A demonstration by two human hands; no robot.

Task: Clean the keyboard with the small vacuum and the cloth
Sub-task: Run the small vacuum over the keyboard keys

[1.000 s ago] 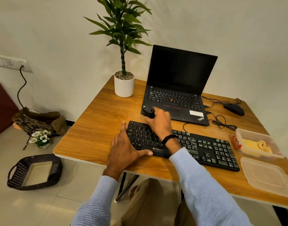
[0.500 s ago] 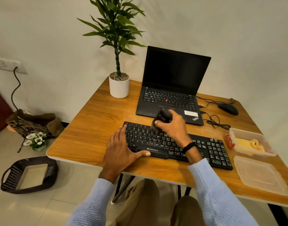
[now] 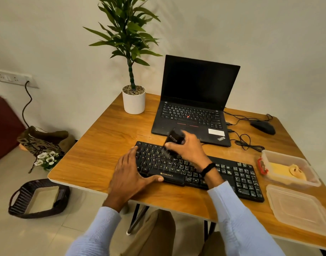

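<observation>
It was probably a home office corner. A wooden counter [image 3: 103, 145] against a plain wall [image 3: 66, 43] carried an open laptop [image 3: 195, 85], a keyboard [image 3: 239, 178], a wired mouse [image 3: 262, 126] and a potted plant [image 3: 134, 100]. A bag [image 3: 44, 139] and basket [image 3: 36, 212] lay on the tiled floor [image 3: 20, 237].

Single view, head-worn, wide-angle. Looks forward and down from above near edge of bench [image 3: 103, 163], facing wall [image 3: 269, 34]. Close in: sleeves [image 3: 237, 218] enter from bottom edge. Left hand [image 3: 129, 174] and right hand [image 3: 188, 150], gripping small vacuum [image 3: 174, 139], sit near frame centre at keyboard [image 3: 237, 178]. Laptop [image 3: 195, 100] screen faces camera in upper half. Bench seen cornerwise, edges bowed by lens. Floor [image 3: 14, 237] shows lower left, knees [image 3: 154, 233] bottom centre.
</observation>
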